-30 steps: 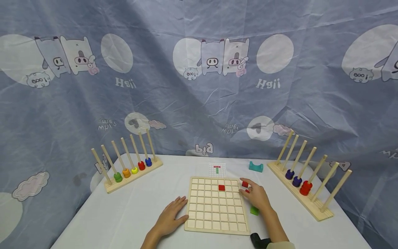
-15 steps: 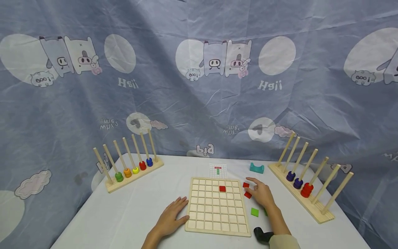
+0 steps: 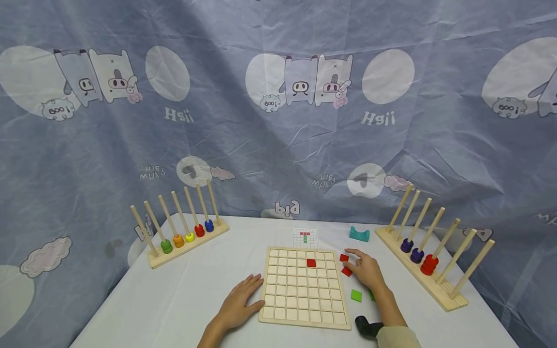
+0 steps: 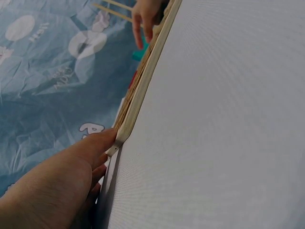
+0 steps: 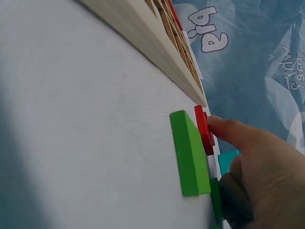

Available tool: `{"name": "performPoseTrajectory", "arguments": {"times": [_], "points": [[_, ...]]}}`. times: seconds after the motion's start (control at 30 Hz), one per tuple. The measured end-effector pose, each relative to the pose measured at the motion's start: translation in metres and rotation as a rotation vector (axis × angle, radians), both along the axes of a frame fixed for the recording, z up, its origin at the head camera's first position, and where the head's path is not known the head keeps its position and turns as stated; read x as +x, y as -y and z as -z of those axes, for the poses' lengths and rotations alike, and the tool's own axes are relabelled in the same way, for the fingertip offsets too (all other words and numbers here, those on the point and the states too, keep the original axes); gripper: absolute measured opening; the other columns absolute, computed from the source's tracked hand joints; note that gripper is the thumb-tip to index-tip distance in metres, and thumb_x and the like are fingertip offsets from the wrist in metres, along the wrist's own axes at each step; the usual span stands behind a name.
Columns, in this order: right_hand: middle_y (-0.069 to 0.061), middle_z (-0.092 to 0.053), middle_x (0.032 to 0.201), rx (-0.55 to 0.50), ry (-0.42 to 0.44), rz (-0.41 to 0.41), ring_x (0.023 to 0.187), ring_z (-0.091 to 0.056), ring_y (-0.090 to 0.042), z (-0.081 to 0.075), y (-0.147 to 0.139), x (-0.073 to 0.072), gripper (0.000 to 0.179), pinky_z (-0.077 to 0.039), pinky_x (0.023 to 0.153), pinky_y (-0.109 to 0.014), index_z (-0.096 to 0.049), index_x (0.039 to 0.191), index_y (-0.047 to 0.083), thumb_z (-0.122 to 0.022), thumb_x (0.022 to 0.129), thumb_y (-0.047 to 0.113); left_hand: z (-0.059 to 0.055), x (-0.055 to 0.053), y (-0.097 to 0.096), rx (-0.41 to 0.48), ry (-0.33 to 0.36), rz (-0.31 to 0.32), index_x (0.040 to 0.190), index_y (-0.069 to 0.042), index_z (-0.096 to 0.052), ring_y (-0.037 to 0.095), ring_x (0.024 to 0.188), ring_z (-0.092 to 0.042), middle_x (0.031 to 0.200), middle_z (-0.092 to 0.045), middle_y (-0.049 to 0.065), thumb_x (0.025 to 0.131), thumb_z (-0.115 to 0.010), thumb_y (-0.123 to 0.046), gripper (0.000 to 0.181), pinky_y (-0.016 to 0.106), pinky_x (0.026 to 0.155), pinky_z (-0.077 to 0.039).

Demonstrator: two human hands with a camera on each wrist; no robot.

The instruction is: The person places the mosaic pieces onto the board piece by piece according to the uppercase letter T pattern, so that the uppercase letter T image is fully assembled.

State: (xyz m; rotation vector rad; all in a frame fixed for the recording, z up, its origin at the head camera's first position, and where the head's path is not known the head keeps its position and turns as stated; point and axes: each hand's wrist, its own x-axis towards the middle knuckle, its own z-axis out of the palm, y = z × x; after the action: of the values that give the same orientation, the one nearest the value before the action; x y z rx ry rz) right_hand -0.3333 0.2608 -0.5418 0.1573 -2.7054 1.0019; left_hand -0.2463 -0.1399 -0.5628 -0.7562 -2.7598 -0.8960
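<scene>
A wooden grid board [image 3: 286, 304] lies on the white table, one red tile [image 3: 311, 263] in a cell of its upper rows. My left hand [image 3: 237, 302] rests by the board's left side; in the left wrist view its thumb [image 4: 102, 141] touches the board's corner. Right of the board, my right hand [image 3: 367, 273] is over two loose red tiles [image 3: 346, 271], forefinger stretched out. A fingertip meets a red tile [image 5: 204, 130] in the right wrist view. Green tiles [image 3: 356, 296] lie nearer me, one partly hidden by the right forearm.
Behind the board lies a pattern card [image 3: 299, 244] with a red and green T. A teal block [image 3: 359, 234] sits at the back right. Wooden peg stands with coloured rings flank the table, one left [image 3: 187, 245], one right [image 3: 422, 275]. A black object [image 3: 365, 327] lies by the right forearm.
The right hand has drawn slightly right, away from the board, uncovering more of the loose red tiles and the green tiles. The left hand stays where it was.
</scene>
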Motion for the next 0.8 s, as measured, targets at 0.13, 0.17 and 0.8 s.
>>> {"name": "performPoseTrajectory", "arguments": {"times": [0.13,0.17,0.8], "points": [[0.003,-0.030,0.046,0.002,0.021,0.008,0.042,-0.021,-0.010,-0.0008,-0.0001,-0.0017,0.041,-0.020,0.041,-0.025,-0.065,0.115,0.010,-0.075,0.078,0.026,-0.0004,0.0007,0.0000,0.002,0.001,-0.001,0.138,-0.010,-0.044,0.030,0.134,-0.029,0.143,-0.039,0.006,0.090,-0.053,-0.046,0.061,0.050,0.107,-0.023],[0.003,-0.029,0.046,0.004,0.029,0.007,0.043,-0.021,-0.010,-0.0012,-0.0003,-0.0021,0.041,-0.020,0.041,-0.025,-0.065,0.115,0.010,-0.075,0.078,0.026,-0.0005,0.0008,-0.0001,0.004,0.002,-0.001,0.138,-0.010,-0.044,0.030,0.134,-0.029,0.143,-0.039,0.007,0.090,-0.053,-0.046,0.061,0.050,0.107,-0.023],[-0.004,-0.058,0.070,-0.012,0.164,0.012,0.063,-0.044,-0.017,-0.0096,-0.0024,-0.0082,0.037,-0.039,0.056,-0.031,-0.068,0.107,0.009,-0.075,0.077,0.030,0.0018,0.0004,-0.0005,0.001,0.017,-0.015,0.138,-0.011,-0.044,0.028,0.134,-0.029,0.143,-0.039,0.005,0.089,-0.052,-0.049,0.062,0.049,0.107,-0.024]]}}
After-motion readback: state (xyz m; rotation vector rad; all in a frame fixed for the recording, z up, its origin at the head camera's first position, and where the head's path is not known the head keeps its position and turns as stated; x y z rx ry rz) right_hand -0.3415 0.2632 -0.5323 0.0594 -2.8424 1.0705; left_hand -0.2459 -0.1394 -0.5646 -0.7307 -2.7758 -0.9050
